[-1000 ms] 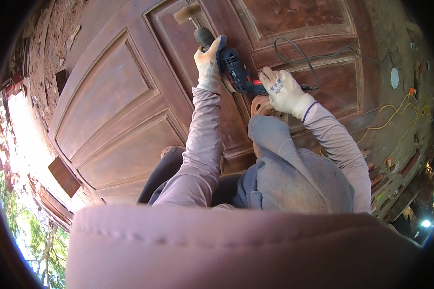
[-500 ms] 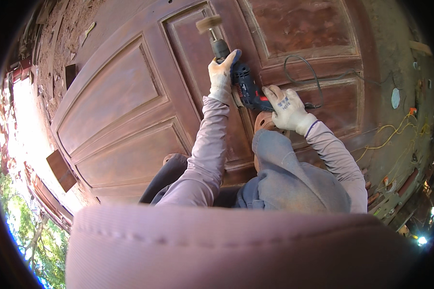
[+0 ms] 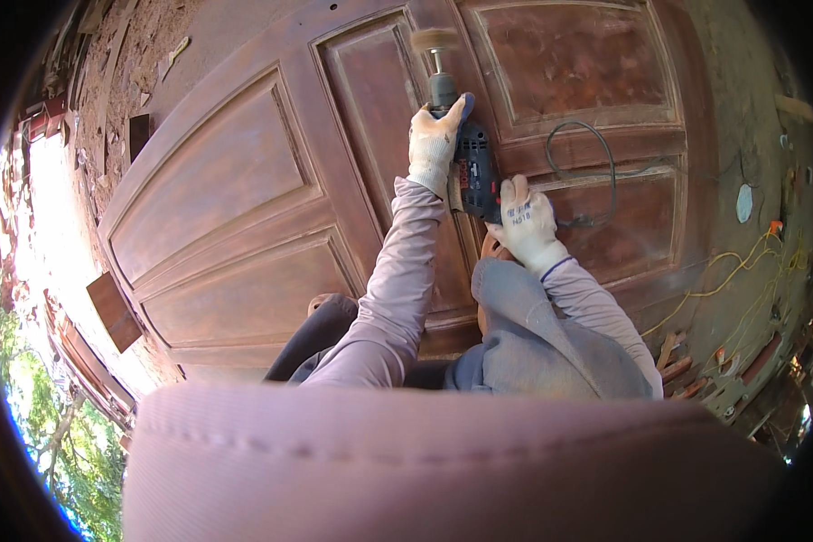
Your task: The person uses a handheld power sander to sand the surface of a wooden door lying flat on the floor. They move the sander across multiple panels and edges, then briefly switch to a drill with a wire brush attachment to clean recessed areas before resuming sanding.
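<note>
A dark blue power drill lies across my two gloved hands above a reddish-brown panelled wooden door. Its chuck holds a tan sanding wheel, smeared by motion, near the edge of the middle panel. My left hand, in a white glove with blue fingertips, is wrapped round the drill's front just behind the chuck. At the rear end, my right hand grips the drill's handle, its thumb underneath. Where the wheel touches the wood I cannot tell.
The drill's dark cord loops over the right door panels. Beyond the door are a yellow cable and a pale oval object on the ground. A brush lies at the far left; a wooden block sits by the door's left edge.
The drill and both hands have shifted right, and the drill has turned more upright in view. The wheel has moved from the middle panel's upper edge toward its right-hand frame.
</note>
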